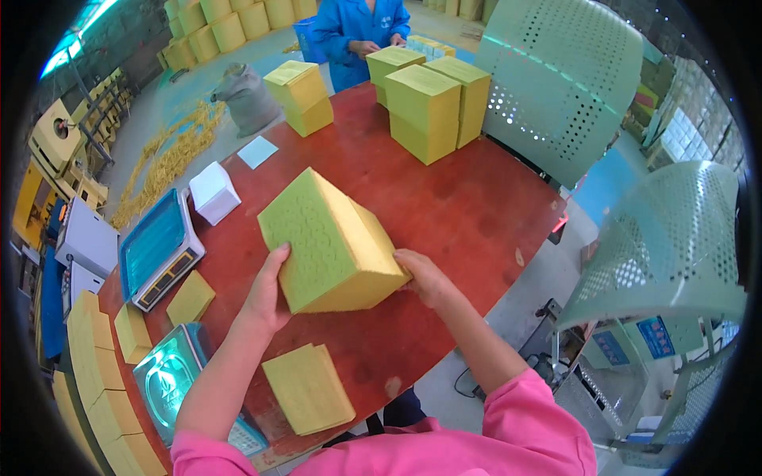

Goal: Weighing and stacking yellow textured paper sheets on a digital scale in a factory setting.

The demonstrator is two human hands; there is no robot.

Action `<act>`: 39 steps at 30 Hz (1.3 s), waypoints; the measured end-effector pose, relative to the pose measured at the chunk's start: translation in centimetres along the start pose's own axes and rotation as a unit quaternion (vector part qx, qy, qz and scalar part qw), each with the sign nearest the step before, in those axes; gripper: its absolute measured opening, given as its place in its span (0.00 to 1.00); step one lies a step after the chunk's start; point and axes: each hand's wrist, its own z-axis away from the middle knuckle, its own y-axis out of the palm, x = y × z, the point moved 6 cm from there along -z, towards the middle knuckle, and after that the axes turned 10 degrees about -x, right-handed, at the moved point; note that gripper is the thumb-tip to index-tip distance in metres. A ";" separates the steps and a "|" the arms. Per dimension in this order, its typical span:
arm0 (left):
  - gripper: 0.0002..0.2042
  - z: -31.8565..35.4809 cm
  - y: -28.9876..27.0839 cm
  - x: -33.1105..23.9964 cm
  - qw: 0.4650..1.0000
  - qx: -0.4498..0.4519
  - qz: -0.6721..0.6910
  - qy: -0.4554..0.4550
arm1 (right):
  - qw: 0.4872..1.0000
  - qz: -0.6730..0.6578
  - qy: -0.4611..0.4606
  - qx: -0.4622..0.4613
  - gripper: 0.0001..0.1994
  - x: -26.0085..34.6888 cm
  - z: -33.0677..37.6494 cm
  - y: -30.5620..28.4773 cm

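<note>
Between my hands is a thick stack of yellow paper [305, 230], tilted above the red table, its embossed top sheet facing me. My left hand [270, 292] grips its left side, thumb on the top sheet. At the stack's right lower corner, my right hand [422, 276] is closed on the edge; its fingertips are partly hidden. A thinner pile of yellow paper [309, 389] lies on the table by my body. To the left are a scale with a blue-green plate [155, 238], a second scale with a shiny plate [168, 381] and small yellow paper pieces [190, 298].
Tall yellow paper stacks [425, 111] stand at the table's far side, with another stack [300, 99] farther left. White paper [213, 194] sits beside the scale. Perforated metal guards [563, 79] rise at right. A person in blue [361, 32] works across the red table [468, 206].
</note>
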 end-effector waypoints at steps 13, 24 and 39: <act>0.36 -21.5 17.1 -1.3 0.983 -0.089 -0.160 -0.026 | 0.865 0.237 -0.370 -0.242 0.08 10.7 -8.4 -8.1; 0.39 -30.5 19.9 -6.1 0.965 -0.149 -0.217 -0.009 | 0.833 0.332 -0.383 -0.223 0.12 10.8 -17.4 -6.4; 0.35 0.9 1.2 -6.8 0.898 -0.004 -0.350 0.268 | 0.799 0.366 -0.421 -0.225 0.10 9.0 -20.7 -10.9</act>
